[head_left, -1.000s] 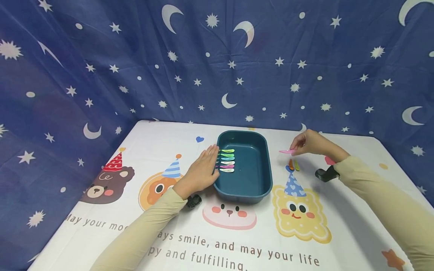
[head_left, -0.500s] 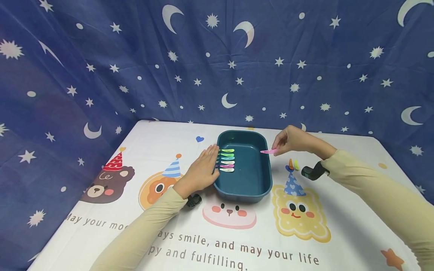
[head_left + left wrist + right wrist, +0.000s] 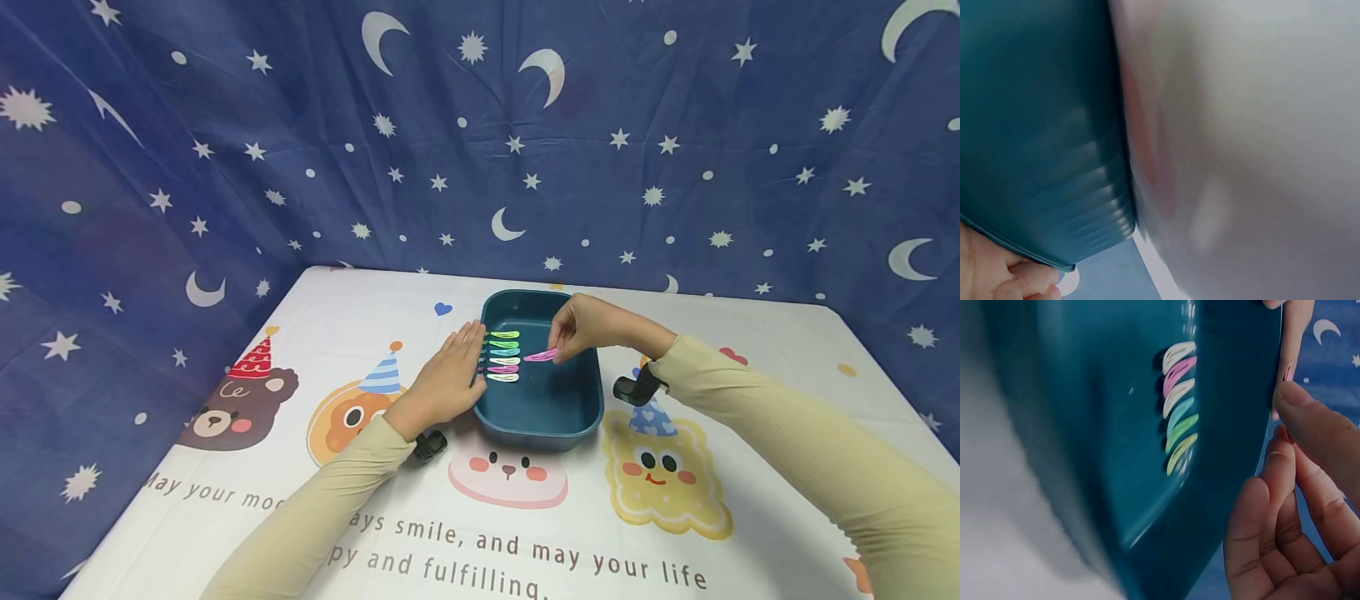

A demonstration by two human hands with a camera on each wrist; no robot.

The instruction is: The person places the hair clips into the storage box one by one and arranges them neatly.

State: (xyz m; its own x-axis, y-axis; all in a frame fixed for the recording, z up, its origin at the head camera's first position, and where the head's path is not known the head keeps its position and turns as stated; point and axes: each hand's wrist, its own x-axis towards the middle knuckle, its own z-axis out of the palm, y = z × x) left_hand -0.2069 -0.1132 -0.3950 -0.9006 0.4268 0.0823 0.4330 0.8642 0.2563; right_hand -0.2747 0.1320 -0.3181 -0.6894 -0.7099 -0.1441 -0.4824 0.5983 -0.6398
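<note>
A pink snap hair clip (image 3: 538, 356) is pinched between the thumb and fingers of my right hand (image 3: 588, 327), held above the floor of a dark teal plastic tub (image 3: 536, 412). In the right wrist view, the held clip (image 3: 1288, 371) shows only partly beyond the thumb. Several hair clips (image 3: 1179, 399) in yellow, green, teal, cream, pink and white lie in a row inside the tub, along its left side. My left hand (image 3: 444, 379) rests against the tub's left rim with fingers extended. The left wrist view catches its fingers (image 3: 1029, 278) at the rim.
Right of the tub, an orange clip (image 3: 642, 361) peeks out on the table, mostly hidden by my right wrist. A white cloth with cartoon prints (image 3: 405, 533) covers the table. Behind hangs a blue curtain (image 3: 420, 217) with moons and stars. Black wrist straps (image 3: 637, 387) show on both wrists.
My right hand has carried the pink hair clip leftward from the table at the right, across the tub's right rim, to near the row. The left hand has stayed in place.
</note>
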